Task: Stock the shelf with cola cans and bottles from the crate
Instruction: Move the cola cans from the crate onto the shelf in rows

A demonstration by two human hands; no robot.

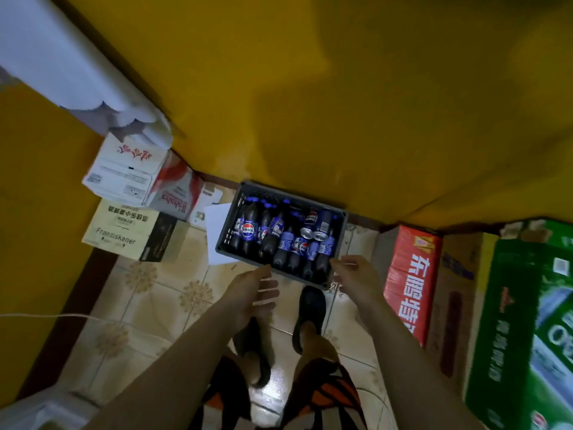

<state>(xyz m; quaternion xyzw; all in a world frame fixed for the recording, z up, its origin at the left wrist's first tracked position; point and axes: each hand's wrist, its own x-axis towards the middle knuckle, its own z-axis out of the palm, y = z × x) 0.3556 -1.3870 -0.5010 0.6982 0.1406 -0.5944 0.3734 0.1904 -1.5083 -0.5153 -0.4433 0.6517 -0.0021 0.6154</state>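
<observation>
Crate [231,226] below; left hand [254,290] and right hand [352,274] reach down, loosely open.

The crate [228,235] sits on the floor [155,293], with bottles [249,231] lying in it and two cans [317,223] on top of them toward its right end. A sheet of paper [215,231] lies just left of the crate, with stacked cartons [124,172] farther left. To the crate's right stands a carton [409,283], with a second carton [521,321] beyond.

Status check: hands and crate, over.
Both open: left hand, right hand, at crate rim. Pepsi bottles, two cans inside. Right side tight: red carton.
</observation>
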